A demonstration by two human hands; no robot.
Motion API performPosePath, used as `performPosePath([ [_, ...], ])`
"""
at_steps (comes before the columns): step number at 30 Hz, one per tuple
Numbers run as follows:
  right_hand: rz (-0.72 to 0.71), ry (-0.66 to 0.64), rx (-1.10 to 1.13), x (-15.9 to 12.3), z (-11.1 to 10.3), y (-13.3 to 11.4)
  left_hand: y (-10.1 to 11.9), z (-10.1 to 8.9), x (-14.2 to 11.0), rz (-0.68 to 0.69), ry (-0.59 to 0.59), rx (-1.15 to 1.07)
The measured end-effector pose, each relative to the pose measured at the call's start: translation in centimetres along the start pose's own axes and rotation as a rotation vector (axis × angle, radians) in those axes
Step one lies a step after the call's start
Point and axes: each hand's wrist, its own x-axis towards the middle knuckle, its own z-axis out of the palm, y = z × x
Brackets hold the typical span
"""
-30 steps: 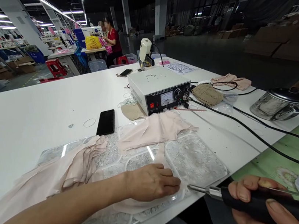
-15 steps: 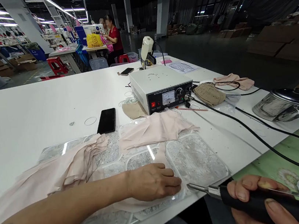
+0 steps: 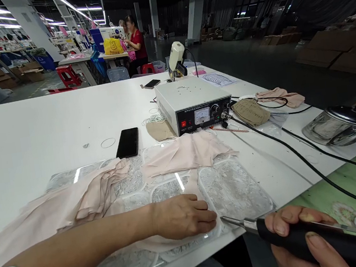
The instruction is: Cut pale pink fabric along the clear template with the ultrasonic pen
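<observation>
My right hand (image 3: 306, 234) is wrapped round the black handle of an ultrasonic cutter (image 3: 278, 234), whose thin metal tip points left. That tip sits just right of my left hand's fingertips, close to the surface of a clear plastic-covered board (image 3: 238, 187). My left hand (image 3: 186, 215) lies on the board, fingers bent and pressed together on a pale pink fabric piece (image 3: 192, 184). Part of that piece is hidden under the hand and forearm. A fanned stack of pink fabric pieces (image 3: 87, 195) lies to the left, and another pink fabric pile (image 3: 187, 152) lies beyond the hand.
Behind the fabric stands a control box (image 3: 193, 100) with a dial; its black cable (image 3: 287, 158) runs along the right side. A phone (image 3: 127, 143), brown card patterns (image 3: 250, 111) and a lidded glass jug (image 3: 334, 127) are on the white table (image 3: 32, 136). A person (image 3: 136, 42) sits farther back.
The cutter and my right hand have shifted slightly left, bringing the tip nearer my left fingertips. My left hand stays almost in place on the fabric.
</observation>
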Motion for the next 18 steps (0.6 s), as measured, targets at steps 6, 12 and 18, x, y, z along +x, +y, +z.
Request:
performPosePath([
  [6, -0.043, -0.08, -0.056, 0.11, 0.69, -0.65, 0.0, -0.05, 0.03, 0.0, -0.016, -0.006],
  [12, -0.028, -0.12, -0.042, -0.03, 0.4, -0.54, 0.0, 0.07, -0.01, 0.005, 0.026, 0.007],
  [18, -0.022, -0.141, -0.021, -0.21, 0.41, -0.95, 0.07, 0.03, 0.01, 0.007, 0.01, 0.023],
])
